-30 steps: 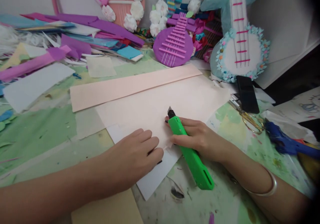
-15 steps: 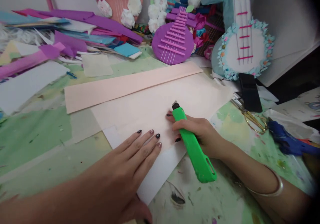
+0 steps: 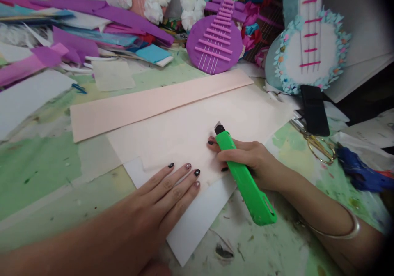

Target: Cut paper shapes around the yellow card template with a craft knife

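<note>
My left hand (image 3: 168, 196) lies flat with its fingers stretched out on a pale pink sheet of paper (image 3: 181, 128). A white sheet (image 3: 193, 226) shows from under the pink one at the near side. In my right hand (image 3: 252, 161) is a green utility knife (image 3: 246, 181), its short blade tip pointing away from me and upward. The fingers of that hand wrap the handle, and some fingertips rest on the pink sheet. Across the far edge of the sheet lies a long pale pink strip (image 3: 160, 101).
Behind stand a purple paper instrument (image 3: 212, 44) and a light blue one (image 3: 310, 54). Coloured paper scraps (image 3: 101, 17) pile at the back left. To the right lie a black phone (image 3: 314, 111), gold-handled scissors (image 3: 321, 148) and a dark blue tool (image 3: 357, 169). The table cover (image 3: 46, 173) is paint-stained.
The view has shifted a little, so things on the table sit slightly differently in frame. Both hands keep their places on the paper, and the knife stays in my right hand.
</note>
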`<move>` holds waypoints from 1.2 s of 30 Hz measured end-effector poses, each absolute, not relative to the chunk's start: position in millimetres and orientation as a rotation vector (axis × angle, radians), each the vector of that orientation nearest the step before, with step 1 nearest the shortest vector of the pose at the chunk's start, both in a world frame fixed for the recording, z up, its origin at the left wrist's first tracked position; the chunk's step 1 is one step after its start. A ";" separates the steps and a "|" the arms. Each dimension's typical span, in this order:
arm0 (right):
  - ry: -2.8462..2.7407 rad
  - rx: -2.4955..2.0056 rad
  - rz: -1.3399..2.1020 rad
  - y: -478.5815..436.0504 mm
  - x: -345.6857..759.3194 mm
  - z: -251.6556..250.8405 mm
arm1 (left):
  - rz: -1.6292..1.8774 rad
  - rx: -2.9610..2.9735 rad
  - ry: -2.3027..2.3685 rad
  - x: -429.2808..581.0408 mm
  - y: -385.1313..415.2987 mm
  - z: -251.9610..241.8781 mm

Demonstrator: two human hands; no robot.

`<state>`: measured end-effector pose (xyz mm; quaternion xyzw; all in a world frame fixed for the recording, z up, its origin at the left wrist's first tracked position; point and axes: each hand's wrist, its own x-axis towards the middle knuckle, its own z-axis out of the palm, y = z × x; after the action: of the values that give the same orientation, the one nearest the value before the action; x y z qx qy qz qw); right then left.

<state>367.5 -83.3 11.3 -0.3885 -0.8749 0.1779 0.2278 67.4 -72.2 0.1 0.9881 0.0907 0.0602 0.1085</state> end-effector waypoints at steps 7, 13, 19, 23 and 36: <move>-2.412 -1.046 0.478 -81.6 368.6 11.6 | 0.199 2.943 0.196 68.4 -66.7 3.6; -2.379 -0.997 0.424 -84.8 367.9 8.6 | 0.275 2.917 0.225 69.6 -62.5 9.0; -2.286 -0.876 0.498 -93.5 362.7 12.7 | 0.256 2.917 0.219 66.4 -55.0 5.4; -2.303 -0.777 0.669 -92.2 364.2 10.5 | 0.201 2.886 0.236 65.4 -53.0 6.4; -2.343 -0.728 0.693 -83.9 373.0 6.5 | 0.186 2.945 0.180 61.3 -46.4 8.8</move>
<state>373.0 -83.9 6.5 -0.2731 -0.8791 0.2598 0.2917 61.3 -46.4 8.8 0.9919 0.0607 0.0627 0.0927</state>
